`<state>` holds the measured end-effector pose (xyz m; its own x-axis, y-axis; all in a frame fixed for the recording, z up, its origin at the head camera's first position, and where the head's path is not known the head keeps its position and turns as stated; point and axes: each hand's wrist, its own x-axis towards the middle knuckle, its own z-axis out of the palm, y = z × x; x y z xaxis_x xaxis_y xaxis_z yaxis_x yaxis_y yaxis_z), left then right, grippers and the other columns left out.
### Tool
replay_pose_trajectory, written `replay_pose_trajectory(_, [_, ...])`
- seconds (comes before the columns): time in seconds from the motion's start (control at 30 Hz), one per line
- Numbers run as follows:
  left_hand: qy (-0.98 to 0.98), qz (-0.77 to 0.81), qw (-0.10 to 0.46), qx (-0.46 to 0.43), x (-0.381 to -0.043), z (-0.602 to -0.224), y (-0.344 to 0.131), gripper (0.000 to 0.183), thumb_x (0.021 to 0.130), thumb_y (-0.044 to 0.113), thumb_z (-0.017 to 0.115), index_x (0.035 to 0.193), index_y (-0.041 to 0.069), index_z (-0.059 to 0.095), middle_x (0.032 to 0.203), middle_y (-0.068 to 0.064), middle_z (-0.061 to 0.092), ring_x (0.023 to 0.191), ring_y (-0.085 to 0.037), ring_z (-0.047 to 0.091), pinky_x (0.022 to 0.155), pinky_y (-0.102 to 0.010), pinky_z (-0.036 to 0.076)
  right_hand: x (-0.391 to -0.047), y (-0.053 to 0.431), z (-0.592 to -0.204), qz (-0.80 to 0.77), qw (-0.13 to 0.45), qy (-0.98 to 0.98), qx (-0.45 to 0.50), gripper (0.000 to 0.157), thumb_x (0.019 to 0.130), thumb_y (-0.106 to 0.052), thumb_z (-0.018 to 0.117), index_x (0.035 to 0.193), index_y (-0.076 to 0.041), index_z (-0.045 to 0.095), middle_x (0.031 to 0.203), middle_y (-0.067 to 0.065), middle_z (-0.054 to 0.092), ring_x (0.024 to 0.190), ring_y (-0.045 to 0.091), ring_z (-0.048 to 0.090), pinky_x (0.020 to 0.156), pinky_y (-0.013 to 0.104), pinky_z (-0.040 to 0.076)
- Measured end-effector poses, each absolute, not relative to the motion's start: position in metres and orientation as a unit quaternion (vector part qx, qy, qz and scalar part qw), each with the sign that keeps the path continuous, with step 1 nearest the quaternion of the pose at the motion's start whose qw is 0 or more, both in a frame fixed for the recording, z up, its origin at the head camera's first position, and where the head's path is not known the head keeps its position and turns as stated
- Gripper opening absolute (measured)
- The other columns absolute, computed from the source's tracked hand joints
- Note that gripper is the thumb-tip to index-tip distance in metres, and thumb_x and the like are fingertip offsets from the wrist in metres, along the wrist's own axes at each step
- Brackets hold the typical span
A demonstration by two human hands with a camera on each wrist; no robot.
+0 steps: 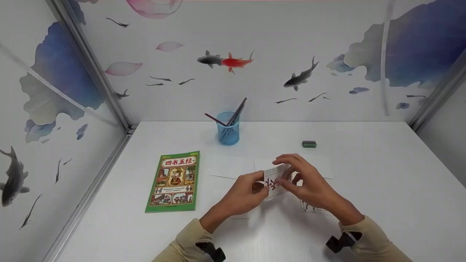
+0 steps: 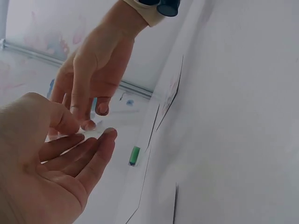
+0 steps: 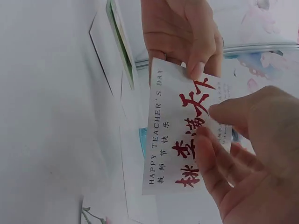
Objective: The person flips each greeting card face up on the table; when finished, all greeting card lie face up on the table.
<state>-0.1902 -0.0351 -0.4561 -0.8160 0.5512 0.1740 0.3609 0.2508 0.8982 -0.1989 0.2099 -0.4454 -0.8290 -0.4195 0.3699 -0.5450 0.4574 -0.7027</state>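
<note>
A small white greeting card (image 3: 161,140) with large red Chinese characters and "HAPPY TEACHER'S DAY" is held up above the table. In the head view my left hand (image 1: 244,193) pinches the card by its left edge, thumb on the printed face. My right hand (image 1: 309,182) is at the card's right part, its fingers bent loosely and apart. The right wrist view shows the thumb and a finger of that hand overlapping the red print. From the left wrist view the card is nearly edge-on and mostly hidden by the hands.
A green-bordered book (image 1: 174,182) lies on the left of the white table (image 1: 109,233). Behind stands a blue cup (image 1: 228,136) with pencils. A small green block (image 1: 309,144) lies at the back right. Another card with a plant drawing (image 1: 309,207) lies below my right hand.
</note>
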Motion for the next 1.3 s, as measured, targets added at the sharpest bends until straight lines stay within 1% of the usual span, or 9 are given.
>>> replay_pose_trajectory(0.2, [0.758, 0.585, 0.103, 0.269, -0.195, -0.458, -0.039, 0.051, 0.106, 0.018, 0.067, 0.156, 0.015, 0.054, 0.141, -0.008, 0.074, 0.119, -0.015, 0.074, 0.101, -0.029, 0.061, -0.203, 0.212, -0.45, 0.403, 0.07, -0.895, 0.177, 0.037, 0.094, -0.039, 0.086, 0.125, -0.022, 0.075, 0.108, -0.005, 0.078, 0.076, 0.01, 0.07, 0.063, 0.024, 0.055])
replay_pose_trajectory(0.33, [0.728, 0.63, 0.115, 0.244, -0.197, -0.458, -0.041, 0.062, 0.103, 0.014, 0.072, 0.157, 0.015, 0.04, 0.145, -0.007, 0.072, 0.129, -0.021, 0.072, 0.107, -0.036, 0.06, -0.205, 0.213, -0.449, 0.391, 0.058, -0.911, 0.115, 0.048, 0.093, -0.061, 0.079, 0.11, -0.015, 0.077, 0.1, 0.004, 0.083, 0.082, 0.015, 0.078, 0.069, 0.031, 0.06])
replay_pose_trajectory(0.43, [0.719, 0.642, 0.118, 0.239, -0.199, -0.459, -0.041, 0.054, 0.104, 0.007, 0.066, 0.151, 0.011, 0.039, 0.147, -0.01, 0.07, 0.13, -0.024, 0.072, 0.102, -0.037, 0.063, -0.206, 0.213, -0.449, 0.376, 0.042, -0.921, 0.098, 0.056, 0.093, -0.067, 0.075, 0.108, -0.012, 0.076, 0.098, 0.007, 0.084, 0.085, 0.017, 0.08, 0.071, 0.033, 0.06])
replay_pose_trajectory(0.6, [0.716, 0.646, 0.118, 0.238, -0.201, -0.464, -0.041, 0.041, 0.108, 0.005, 0.058, 0.147, 0.015, 0.049, 0.141, -0.01, 0.073, 0.121, -0.022, 0.076, 0.093, -0.034, 0.065, -0.205, 0.214, -0.45, 0.356, 0.054, -0.927, 0.104, 0.063, 0.093, -0.057, 0.082, 0.134, -0.011, 0.068, 0.109, 0.009, 0.082, 0.085, 0.018, 0.071, 0.07, 0.031, 0.054])
replay_pose_trajectory(0.73, [0.735, 0.624, 0.105, 0.243, -0.203, -0.467, -0.042, 0.039, 0.112, 0.01, 0.055, 0.151, 0.018, 0.056, 0.138, -0.008, 0.075, 0.117, -0.017, 0.077, 0.094, -0.03, 0.064, -0.205, 0.213, -0.453, 0.364, 0.082, -0.916, 0.145, 0.079, 0.088, -0.039, 0.092, 0.153, -0.015, 0.054, 0.134, 0.01, 0.072, 0.104, 0.022, 0.065, 0.079, 0.034, 0.054])
replay_pose_trajectory(0.87, [0.77, 0.585, 0.085, 0.24, -0.203, -0.471, -0.042, 0.036, 0.114, 0.015, 0.054, 0.149, 0.018, 0.063, 0.13, -0.006, 0.076, 0.105, -0.012, 0.075, 0.088, -0.024, 0.061, -0.202, 0.211, -0.456, 0.367, 0.085, -0.897, 0.231, 0.086, 0.089, -0.02, 0.092, 0.162, -0.018, 0.046, 0.151, 0.003, 0.061, 0.121, 0.021, 0.063, 0.09, 0.037, 0.058])
replay_pose_trajectory(1.03, [0.811, 0.535, 0.076, 0.223, -0.201, -0.475, -0.042, 0.029, 0.112, 0.014, 0.059, 0.138, 0.015, 0.072, 0.116, -0.004, 0.079, 0.097, -0.011, 0.074, 0.082, -0.022, 0.058, -0.198, 0.208, -0.462, 0.351, 0.03, -0.879, 0.321, 0.073, 0.094, -0.007, 0.085, 0.157, -0.024, 0.054, 0.152, -0.007, 0.062, 0.116, 0.015, 0.063, 0.083, 0.033, 0.059])
replay_pose_trajectory(1.17, [0.84, 0.481, 0.066, 0.241, -0.199, -0.477, -0.042, 0.028, 0.109, 0.012, 0.064, 0.136, 0.015, 0.072, 0.125, -0.003, 0.077, 0.113, -0.013, 0.073, 0.093, -0.027, 0.059, -0.199, 0.211, -0.466, 0.323, 0.003, -0.891, 0.318, 0.056, 0.094, -0.007, 0.084, 0.145, -0.021, 0.066, 0.139, -0.006, 0.07, 0.116, 0.015, 0.066, 0.09, 0.039, 0.06])
replay_pose_trajectory(1.3, [0.888, 0.364, 0.032, 0.279, -0.196, -0.478, -0.041, 0.033, 0.107, 0.013, 0.067, 0.14, 0.015, 0.07, 0.139, -0.003, 0.07, 0.129, -0.019, 0.062, 0.108, -0.036, 0.054, -0.201, 0.216, -0.468, 0.28, -0.014, -0.913, 0.297, 0.047, 0.094, -0.013, 0.085, 0.139, -0.016, 0.07, 0.132, -0.002, 0.071, 0.115, 0.017, 0.067, 0.095, 0.042, 0.058])
